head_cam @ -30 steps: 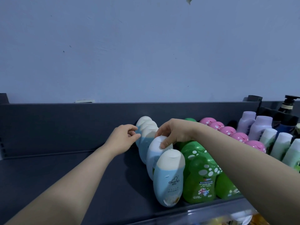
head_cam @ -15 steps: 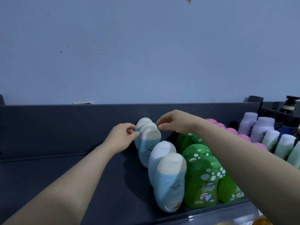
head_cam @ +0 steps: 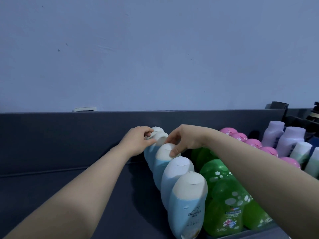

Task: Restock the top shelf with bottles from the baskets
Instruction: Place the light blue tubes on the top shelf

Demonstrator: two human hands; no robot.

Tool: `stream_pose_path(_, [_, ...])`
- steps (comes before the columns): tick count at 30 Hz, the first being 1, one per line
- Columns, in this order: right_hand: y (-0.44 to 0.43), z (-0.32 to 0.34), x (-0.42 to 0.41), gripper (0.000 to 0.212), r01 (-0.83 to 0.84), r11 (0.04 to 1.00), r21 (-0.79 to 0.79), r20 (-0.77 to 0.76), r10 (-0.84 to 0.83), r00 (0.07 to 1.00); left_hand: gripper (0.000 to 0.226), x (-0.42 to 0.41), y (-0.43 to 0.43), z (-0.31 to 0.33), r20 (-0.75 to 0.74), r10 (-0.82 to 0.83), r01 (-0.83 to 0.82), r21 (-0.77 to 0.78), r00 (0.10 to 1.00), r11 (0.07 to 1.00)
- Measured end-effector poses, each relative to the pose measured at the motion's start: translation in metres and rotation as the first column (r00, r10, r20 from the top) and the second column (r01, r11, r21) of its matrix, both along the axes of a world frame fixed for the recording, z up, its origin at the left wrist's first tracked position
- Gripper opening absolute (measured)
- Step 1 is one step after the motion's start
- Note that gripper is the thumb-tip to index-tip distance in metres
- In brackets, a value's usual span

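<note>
Pinching white caps (head_cam: 164,152) with left hand (head_cam: 138,142) and right hand (head_cam: 183,140), a person aligns five pale-blue plastic bottles (head_cam: 176,171) on a dark grey top shelf (head_cam: 51,180) seemingly only part-filled.

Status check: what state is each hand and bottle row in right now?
left hand, fingers curled on rear blue bottles' caps
right hand, pinching third blue bottle's cap
blue bottles, standing, caps shut, single file
green bottles, standing, caps shut
pink-capped bottles, standing, caps shut

R hand (head_cam: 186,140) now on 3rd cap (head_cam: 164,152)
</note>
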State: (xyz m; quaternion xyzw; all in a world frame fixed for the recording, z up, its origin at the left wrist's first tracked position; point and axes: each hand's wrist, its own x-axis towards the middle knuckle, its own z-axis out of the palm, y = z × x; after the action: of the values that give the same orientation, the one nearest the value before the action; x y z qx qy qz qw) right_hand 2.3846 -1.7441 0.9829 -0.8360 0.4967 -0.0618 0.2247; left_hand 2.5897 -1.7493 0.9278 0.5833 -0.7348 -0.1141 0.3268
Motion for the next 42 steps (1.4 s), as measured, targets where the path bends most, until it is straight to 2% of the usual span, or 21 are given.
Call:
stream_pose_path(5, [0.006, 0.0, -0.007, 0.043, -0.008, 0.997, 0.081, 0.074, 0.001, 0.997, 0.032, -0.017, -0.009, 0.003, 0.086, -0.056, 0.051, 0.052, 0.995, 0.997])
stream_pose_path(15, [0.019, 0.006, -0.008, 0.037, -0.043, 0.986, 0.16, 0.096, 0.028, 0.995, 0.034, -0.015, 0.005, 0.009, -0.019, -0.082, 0.084, 0.174, 0.996, 0.981])
stream_pose_path(18, [0.02, 0.011, -0.011, 0.039, -0.034, 0.992, 0.124, 0.109, 0.02, 0.994, 0.033, -0.016, 0.011, 0.008, -0.032, -0.09, 0.095, 0.188, 0.995, 0.978])
stream_pose_path(22, [0.016, 0.016, -0.02, 0.031, 0.032, 0.998, 0.061, 0.193, -0.043, 0.98, 0.024, -0.012, 0.009, 0.011, -0.1, -0.103, 0.121, 0.195, 0.99, 0.973])
stream_pose_path(24, [0.014, 0.018, -0.025, 0.03, 0.072, 0.997, 0.039, 0.211, -0.078, 0.974, 0.032, -0.008, 0.001, 0.016, -0.139, -0.066, 0.088, 0.154, 0.988, 0.984])
stream_pose_path(28, [0.007, 0.018, -0.032, 0.03, 0.135, 0.991, -0.006, 0.212, -0.13, 0.969, 0.031, -0.003, -0.021, 0.016, 0.067, 0.065, -0.066, 0.014, 0.996, 0.998])
stream_pose_path(31, [0.003, 0.016, -0.036, 0.03, 0.168, 0.986, -0.012, 0.216, -0.161, 0.963, 0.059, -0.003, -0.036, 0.011, 0.132, 0.028, -0.04, 0.093, 0.991, 0.995])
stream_pose_path(34, [0.0, 0.014, -0.039, 0.031, 0.18, 0.983, -0.015, 0.208, -0.174, 0.963, 0.056, -0.007, -0.046, 0.003, 0.201, 0.017, -0.039, 0.103, 0.979, 0.994])
stream_pose_path(39, [-0.002, 0.014, -0.04, 0.032, 0.188, 0.982, -0.009, 0.195, -0.183, 0.964, 0.036, -0.003, -0.042, 0.003, 0.031, -0.023, 0.019, 0.127, 0.999, 0.992])
stream_pose_path(42, [-0.001, 0.016, -0.039, 0.031, 0.198, 0.98, -0.01, 0.198, -0.192, 0.961, 0.031, -0.001, -0.035, 0.006, 0.006, -0.053, 0.052, 0.129, 0.999, 0.99])
